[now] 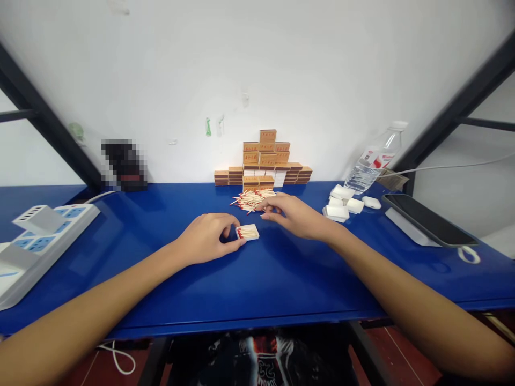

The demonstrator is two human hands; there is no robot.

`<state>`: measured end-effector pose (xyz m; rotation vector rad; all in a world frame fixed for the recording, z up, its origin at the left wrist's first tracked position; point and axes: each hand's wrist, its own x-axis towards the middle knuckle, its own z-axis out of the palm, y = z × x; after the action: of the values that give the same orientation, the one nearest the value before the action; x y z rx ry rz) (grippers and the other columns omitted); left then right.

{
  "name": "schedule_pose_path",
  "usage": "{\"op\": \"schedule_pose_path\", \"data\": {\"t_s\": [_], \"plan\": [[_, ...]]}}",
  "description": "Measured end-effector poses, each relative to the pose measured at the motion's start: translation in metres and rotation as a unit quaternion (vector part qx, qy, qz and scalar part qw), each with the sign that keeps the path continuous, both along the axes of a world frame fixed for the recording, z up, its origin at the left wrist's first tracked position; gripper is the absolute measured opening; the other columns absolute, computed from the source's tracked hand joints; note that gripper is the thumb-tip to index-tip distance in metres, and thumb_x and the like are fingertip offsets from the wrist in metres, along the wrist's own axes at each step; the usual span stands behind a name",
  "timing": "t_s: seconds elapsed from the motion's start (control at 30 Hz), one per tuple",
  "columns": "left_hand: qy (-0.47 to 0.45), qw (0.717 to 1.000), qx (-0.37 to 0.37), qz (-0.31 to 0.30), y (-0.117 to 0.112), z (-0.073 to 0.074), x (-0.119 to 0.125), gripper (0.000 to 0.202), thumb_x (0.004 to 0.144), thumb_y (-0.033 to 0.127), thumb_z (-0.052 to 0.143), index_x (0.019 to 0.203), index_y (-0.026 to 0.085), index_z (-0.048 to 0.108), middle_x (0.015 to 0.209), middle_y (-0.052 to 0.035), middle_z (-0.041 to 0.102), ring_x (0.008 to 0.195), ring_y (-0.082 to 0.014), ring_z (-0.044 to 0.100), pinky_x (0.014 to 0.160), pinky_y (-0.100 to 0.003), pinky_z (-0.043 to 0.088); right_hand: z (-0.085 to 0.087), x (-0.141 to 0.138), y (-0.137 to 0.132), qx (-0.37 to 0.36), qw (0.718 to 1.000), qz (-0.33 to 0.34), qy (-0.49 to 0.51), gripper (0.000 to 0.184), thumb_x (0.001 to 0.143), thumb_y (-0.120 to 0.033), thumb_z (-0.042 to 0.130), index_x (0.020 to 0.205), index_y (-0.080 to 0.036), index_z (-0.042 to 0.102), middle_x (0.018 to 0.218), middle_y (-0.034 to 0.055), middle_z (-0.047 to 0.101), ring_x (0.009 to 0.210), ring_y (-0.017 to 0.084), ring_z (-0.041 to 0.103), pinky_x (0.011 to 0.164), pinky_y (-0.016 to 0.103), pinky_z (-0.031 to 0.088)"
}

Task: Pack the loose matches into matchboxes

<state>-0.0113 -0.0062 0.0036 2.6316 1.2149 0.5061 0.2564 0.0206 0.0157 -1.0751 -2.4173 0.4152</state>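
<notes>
My left hand point(209, 236) rests on the blue table point(257, 279), its fingers curled round the left end of a small white matchbox tray point(248, 232) that holds red-tipped matches. Just behind it, my right hand point(292, 214) reaches to the edge of a loose pile of matches point(250, 199), thumb and fingers pinched together at the pile; I cannot make out whether a match is between them. Stacked brown matchboxes point(265, 161) stand against the wall behind the pile.
Several empty white trays point(341, 203) lie right of the pile, beside a water bottle point(372, 163). A phone point(428, 219) lies on a stand at the far right. A white power strip point(36, 241) sits at the left edge. A dark object point(124, 163) stands by the wall.
</notes>
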Motion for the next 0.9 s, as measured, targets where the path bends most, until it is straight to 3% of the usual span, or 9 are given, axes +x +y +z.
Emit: {"op": "schedule_pose_path", "data": {"t_s": [0.07,0.23,0.4,0.57,0.73,0.9], "plan": [[0.002,1.000,-0.001,0.000,0.000,0.000,0.000,0.026,0.090,0.045,0.067,0.103,0.023,0.072,0.072,0.0024,0.063,0.062,-0.0141,0.057,0.057,-0.027,0.035,-0.001,-0.002,-0.001,0.024,1.000,0.015,0.003,0.021,0.102,-0.024,0.056,0.114,-0.022,0.073,0.101,0.0079,0.074,0.097,0.024,0.060,0.085,0.037,0.045],[0.003,1.000,0.002,-0.002,0.001,0.000,0.000,0.026,0.091,0.046,0.067,0.101,0.023,0.072,0.069,0.0030,0.061,0.060,-0.0136,0.055,0.056,-0.027,0.034,-0.003,-0.011,-0.004,0.044,0.997,0.003,0.064,0.018,0.101,-0.028,0.060,0.099,-0.023,0.077,0.092,0.0063,0.076,0.089,0.023,0.060,0.084,0.038,0.045],[-0.017,1.000,0.013,-0.012,0.001,-0.002,0.000,0.027,0.090,0.044,0.068,0.105,0.022,0.072,0.071,0.0030,0.062,0.060,-0.0133,0.055,0.056,-0.026,0.036,-0.007,-0.023,-0.009,-0.033,0.978,-0.057,0.200,0.014,0.092,-0.035,0.071,0.089,-0.023,0.077,0.089,0.0048,0.076,0.076,0.019,0.061,0.071,0.035,0.048],[-0.056,0.998,0.025,-0.015,-0.002,0.001,0.002,0.029,0.090,0.045,0.068,0.105,0.020,0.070,0.075,0.0024,0.064,0.060,-0.0128,0.055,0.057,-0.026,0.039,-0.013,-0.032,-0.011,-0.122,0.941,-0.046,0.311,0.027,0.086,-0.047,0.076,0.089,-0.020,0.075,0.086,0.0061,0.078,0.074,0.019,0.067,0.070,0.036,0.053],[-0.089,0.995,0.049,-0.013,-0.003,0.002,0.003,0.029,0.090,0.047,0.069,0.102,0.020,0.070,0.074,0.0025,0.063,0.059,-0.0119,0.055,0.058,-0.025,0.040,-0.016,-0.035,-0.011,-0.138,0.929,-0.053,0.338,0.032,0.080,-0.051,0.081,0.084,-0.019,0.074,0.083,0.0060,0.076,0.072,0.018,0.065,0.066,0.034,0.051],[-0.094,0.994,0.057,-0.014,-0.003,0.001,0.002,0.029,0.090,0.046,0.070,0.102,0.020,0.070,0.074,0.0025,0.062,0.059,-0.0116,0.055,0.058,-0.025,0.041,-0.015,-0.035,-0.013,-0.137,0.929,-0.049,0.341,0.032,0.082,-0.051,0.079,0.086,-0.020,0.076,0.084,0.0050,0.073,0.072,0.017,0.061,0.066,0.033,0.048]]}}
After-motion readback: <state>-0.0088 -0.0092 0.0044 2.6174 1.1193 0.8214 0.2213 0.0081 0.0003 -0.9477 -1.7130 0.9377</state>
